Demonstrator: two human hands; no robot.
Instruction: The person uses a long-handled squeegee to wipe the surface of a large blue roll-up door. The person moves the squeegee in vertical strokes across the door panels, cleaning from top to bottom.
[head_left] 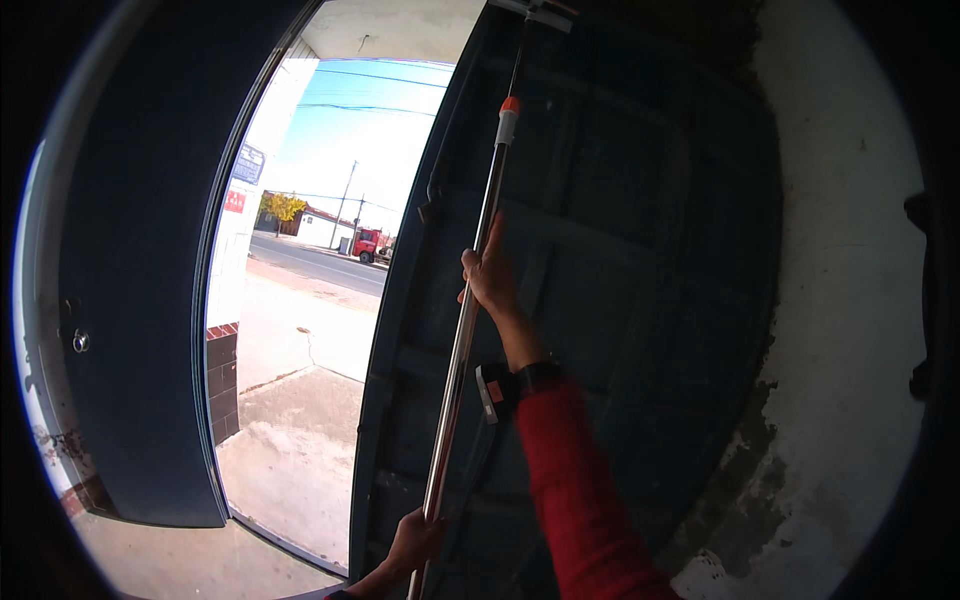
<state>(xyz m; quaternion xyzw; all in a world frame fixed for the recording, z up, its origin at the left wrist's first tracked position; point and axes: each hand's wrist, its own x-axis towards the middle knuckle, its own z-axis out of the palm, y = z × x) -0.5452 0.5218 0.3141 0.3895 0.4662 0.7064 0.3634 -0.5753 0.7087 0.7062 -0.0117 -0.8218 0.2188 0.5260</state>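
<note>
A long shiny metal pole (478,260) with a white and orange collar near its top rises steeply in front of a dark blue panelled door leaf (620,250). Its head (545,12) rests against the door's upper edge. My right hand (490,275), in a red sleeve with a black wrist strap, is shut on the pole at mid height. My left hand (415,540) grips the pole's lower end near the bottom of the picture.
A second dark blue door leaf (140,300) stands at the left. Between them a gap shows a concrete forecourt (290,440), a street and a red vehicle (366,243). A cracked white wall (850,300) is at the right.
</note>
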